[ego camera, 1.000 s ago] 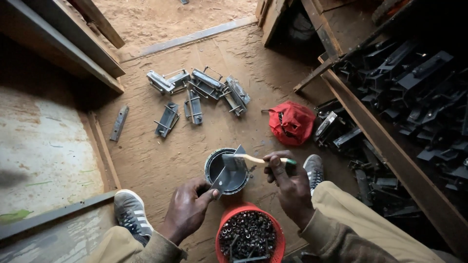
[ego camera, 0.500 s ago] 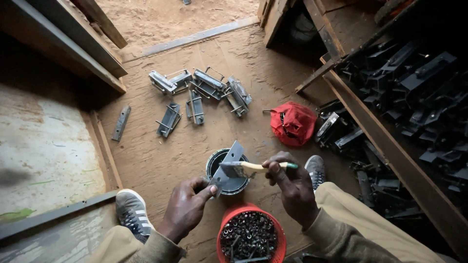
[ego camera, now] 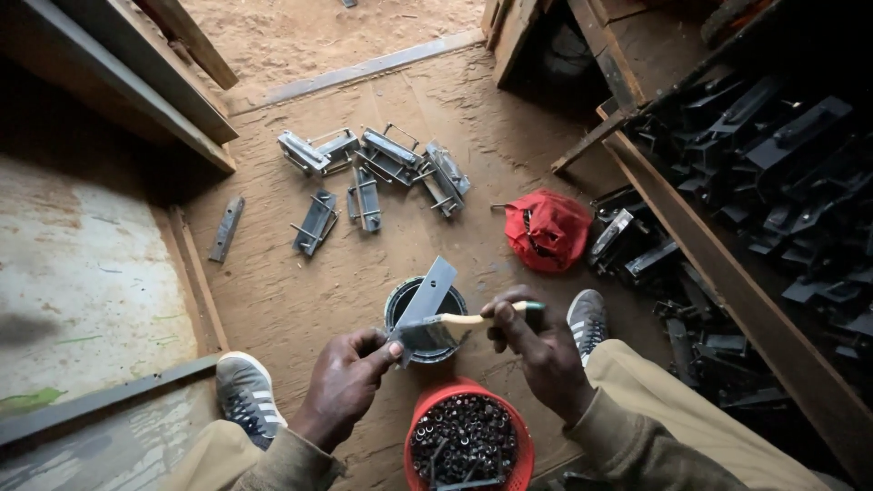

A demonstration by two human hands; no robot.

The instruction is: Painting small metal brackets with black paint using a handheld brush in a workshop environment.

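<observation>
- Metal plate (ego camera: 429,295), a flat grey strip, is pinched at its lower end by the left hand (ego camera: 350,382); thumb and fingers are closed on it; it leans up and away from that grip, over the tin (ego camera: 425,320).
- Paintbrush (ego camera: 455,324) is clasped in the right hand (ego camera: 536,350), fingers wrapped tight round its pale handle; the green end of the handle sticks out past the knuckles; its bristles lie against the plate, just beside the left thumb.
- Tin, small, round and dark inside, stands on the board floor (ego camera: 300,300) directly under both grips, between the two hands.
- Red bowl (ego camera: 468,441) full of small dark metal pieces sits nearer the body than the grips, between the wrists.
- Grey shoes show on either side: one (ego camera: 245,395) left of the left hand, one (ego camera: 587,316) just right of the right hand.
- Beyond the grips, well apart, a cluster of grey metal brackets (ego camera: 373,173) lies spread on the floor; a single strip (ego camera: 226,229) lies off to their left.
- Red cloth bundle (ego camera: 547,229) lies beyond the right hand and a little to its right.
- Farther right of that hand, dark metal parts (ego camera: 764,173) are heaped behind a wooden edge.
</observation>
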